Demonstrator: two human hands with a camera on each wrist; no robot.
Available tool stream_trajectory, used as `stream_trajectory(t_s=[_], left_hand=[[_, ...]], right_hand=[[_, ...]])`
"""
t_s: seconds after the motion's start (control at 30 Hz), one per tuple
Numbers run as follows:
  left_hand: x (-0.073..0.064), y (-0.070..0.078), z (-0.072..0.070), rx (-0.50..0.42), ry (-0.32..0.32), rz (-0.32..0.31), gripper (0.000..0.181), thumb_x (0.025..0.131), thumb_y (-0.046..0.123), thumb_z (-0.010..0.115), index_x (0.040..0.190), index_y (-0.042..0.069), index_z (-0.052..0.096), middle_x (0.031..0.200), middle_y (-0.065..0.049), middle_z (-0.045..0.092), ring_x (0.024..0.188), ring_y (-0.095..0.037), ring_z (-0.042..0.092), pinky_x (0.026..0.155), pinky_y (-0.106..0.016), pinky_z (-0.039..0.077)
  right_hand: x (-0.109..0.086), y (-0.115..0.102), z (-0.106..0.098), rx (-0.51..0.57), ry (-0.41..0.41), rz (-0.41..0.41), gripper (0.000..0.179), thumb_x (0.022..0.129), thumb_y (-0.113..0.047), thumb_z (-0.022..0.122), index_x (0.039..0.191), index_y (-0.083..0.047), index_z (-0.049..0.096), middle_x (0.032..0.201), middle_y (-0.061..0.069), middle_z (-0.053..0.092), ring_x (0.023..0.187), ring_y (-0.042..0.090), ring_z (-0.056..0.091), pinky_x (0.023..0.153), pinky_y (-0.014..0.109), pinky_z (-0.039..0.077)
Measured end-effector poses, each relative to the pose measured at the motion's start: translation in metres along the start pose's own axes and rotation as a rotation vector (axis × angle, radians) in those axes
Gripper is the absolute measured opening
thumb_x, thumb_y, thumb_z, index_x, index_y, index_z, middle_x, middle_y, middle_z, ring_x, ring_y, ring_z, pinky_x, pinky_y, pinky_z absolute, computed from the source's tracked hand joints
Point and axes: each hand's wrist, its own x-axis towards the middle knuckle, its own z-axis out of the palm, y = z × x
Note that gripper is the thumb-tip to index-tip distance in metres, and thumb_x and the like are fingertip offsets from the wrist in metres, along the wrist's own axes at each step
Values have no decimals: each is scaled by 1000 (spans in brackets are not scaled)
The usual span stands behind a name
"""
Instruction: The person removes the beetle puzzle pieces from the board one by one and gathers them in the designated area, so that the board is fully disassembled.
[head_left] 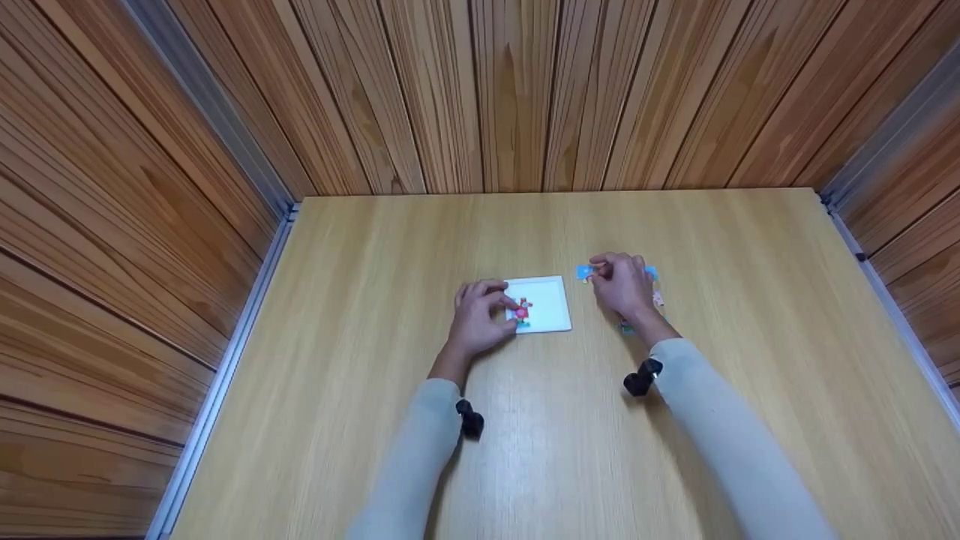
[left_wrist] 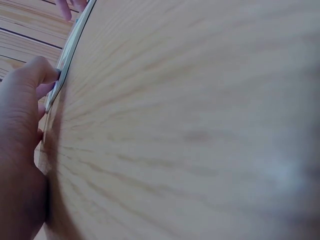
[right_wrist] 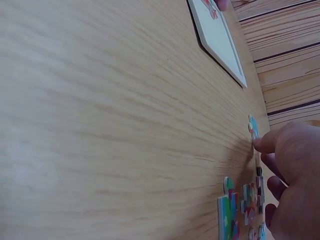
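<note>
A shallow white puzzle tray [head_left: 546, 304] lies on the table. A red, green and blue jigsaw piece [head_left: 523, 310] sits at its left side. My left hand [head_left: 480, 316] holds the tray's left side, its thumb near the front corner and a forefinger touching the piece. To the right, my right hand [head_left: 622, 285] is over a group of loose jigsaw pieces [right_wrist: 249, 200], hiding part of them. Its thumb and forefinger pinch a mostly blue jigsaw piece [right_wrist: 253, 126], which stays low at the tabletop. The other fingers curl above the loose pieces.
The pale wooden table [head_left: 360, 300] meets a plank wall [head_left: 517, 97] at the back. Metal rails [head_left: 232, 360] run along the sides. Small black devices [head_left: 643, 377] are strapped at both wrists.
</note>
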Motion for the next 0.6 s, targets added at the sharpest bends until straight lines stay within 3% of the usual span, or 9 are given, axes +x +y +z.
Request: stream_trajectory(t_s=[0.2, 0.43, 0.6], left_hand=[[-1, 0, -2, -9, -12, -4, 24, 92, 26, 80, 115, 17, 84, 163, -6, 63, 160, -36, 47, 144, -66, 8], [-1, -2, -2, 15, -28, 29, 31, 92, 26, 79, 121, 19, 85, 167, -5, 63, 166, -36, 43, 143, -70, 9], [-1, -1, -2, -3, -37, 33, 34, 90, 24, 78, 123, 18, 87, 169, -3, 62, 167, -37, 41, 142, -73, 7]], right_hand=[[-2, -4, 2, 11, -10, -29, 31, 105, -10, 73, 135, -3, 78, 115, 23, 77, 115, 38, 59, 93, 43, 43], [-9, -13, 7, 48, -80, -55, 34, 104, -8, 70, 137, -2, 76, 117, 22, 73, 116, 37, 58, 97, 46, 48], [-9, -12, 17, 92, -82, -131, 32, 103, -12, 71, 133, -3, 78, 114, 20, 76, 117, 36, 60, 100, 49, 52]])
